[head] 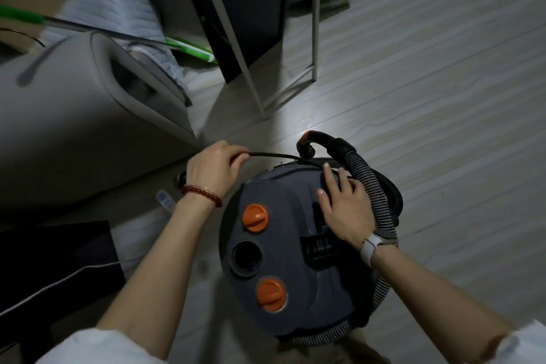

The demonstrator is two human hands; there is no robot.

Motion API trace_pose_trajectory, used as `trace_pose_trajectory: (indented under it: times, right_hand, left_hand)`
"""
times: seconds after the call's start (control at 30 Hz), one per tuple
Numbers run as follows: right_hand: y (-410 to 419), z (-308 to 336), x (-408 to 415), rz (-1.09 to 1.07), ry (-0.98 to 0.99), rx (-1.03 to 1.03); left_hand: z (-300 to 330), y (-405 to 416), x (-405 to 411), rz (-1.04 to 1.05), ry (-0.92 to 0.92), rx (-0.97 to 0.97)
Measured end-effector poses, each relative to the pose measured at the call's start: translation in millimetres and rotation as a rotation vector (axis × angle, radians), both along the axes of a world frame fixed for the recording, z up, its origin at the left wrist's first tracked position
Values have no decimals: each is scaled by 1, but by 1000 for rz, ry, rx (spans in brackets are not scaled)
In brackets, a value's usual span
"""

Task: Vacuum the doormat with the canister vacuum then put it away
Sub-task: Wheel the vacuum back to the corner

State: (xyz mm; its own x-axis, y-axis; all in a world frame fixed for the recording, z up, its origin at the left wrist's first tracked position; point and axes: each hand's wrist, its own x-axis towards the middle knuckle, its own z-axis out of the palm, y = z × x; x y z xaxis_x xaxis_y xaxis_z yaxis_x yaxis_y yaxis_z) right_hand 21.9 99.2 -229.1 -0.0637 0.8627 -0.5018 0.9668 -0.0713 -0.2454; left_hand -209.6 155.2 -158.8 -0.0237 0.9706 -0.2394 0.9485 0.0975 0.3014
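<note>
— Where's the open room?

— To the right of the frame my floor [443, 83] lies bare, from the canister vacuum [289, 245] outward.

— And the left?

— Crowded. A pale appliance [74, 127] fills the middle left, near my left hand [212, 168]. A dark box [53, 269] sits lower left. At top centre a white metal frame [254, 74] and a dark panel [236, 9] stand in the way. The ribbed hose [375, 186] wraps the canister's right side.
</note>
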Motion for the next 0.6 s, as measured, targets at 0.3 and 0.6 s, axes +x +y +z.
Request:
trace_pose_trajectory:
  times: [0.3, 0.6]
  right_hand:
    - [4, 1, -6, -12, 17, -18]
    - [13, -10, -4, -122, 164, 48]
  left_hand:
    - [-96, -43, -27, 550, -688, -446]
    - [-93, -39, -21, 517, -668, -297]
